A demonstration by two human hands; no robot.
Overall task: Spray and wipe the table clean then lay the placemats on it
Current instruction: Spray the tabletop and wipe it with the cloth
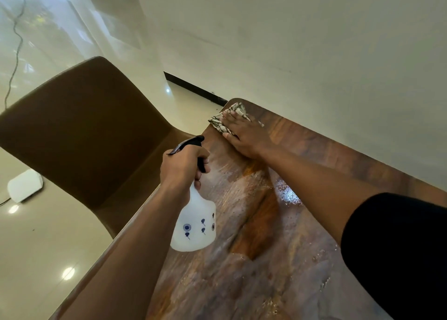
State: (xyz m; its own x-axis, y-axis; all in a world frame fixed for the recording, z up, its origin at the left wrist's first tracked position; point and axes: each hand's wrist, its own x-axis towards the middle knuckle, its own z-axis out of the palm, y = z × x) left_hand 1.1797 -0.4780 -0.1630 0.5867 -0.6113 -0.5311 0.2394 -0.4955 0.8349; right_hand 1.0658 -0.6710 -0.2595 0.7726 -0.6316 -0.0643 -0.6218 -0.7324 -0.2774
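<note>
Near the middle of the frame we see the left hand [185, 163] curled round the neck of a white spray bottle [194, 225], one finger on its black trigger head [191, 144]. We hold the bottle tilted above the left edge of the wooden table [278, 259], its body hanging down toward the lower centre. The bottle's wall is cloudy white with small blue printed marks, and we cannot tell how much liquid is in it.

Further up, right of centre, the right hand [244, 135] lies flat with fingers straight and spread, pressing a striped cloth [226, 118] onto the table at its far rounded corner. The cloth shows beyond and beside the fingertips, bunched at the corner's edge. A black sleeve [399, 252] covers the right upper arm at the lower right of the frame.

Across the tabletop between the two arms we see wet streaks and small beads of liquid, shining most just below the right forearm.

At the left of the frame a brown chair [84, 135] stands close against the table's edge, on a glossy pale floor [36, 259]. A white wall [290, 41] fills the upper right, touching the table's far side.
</note>
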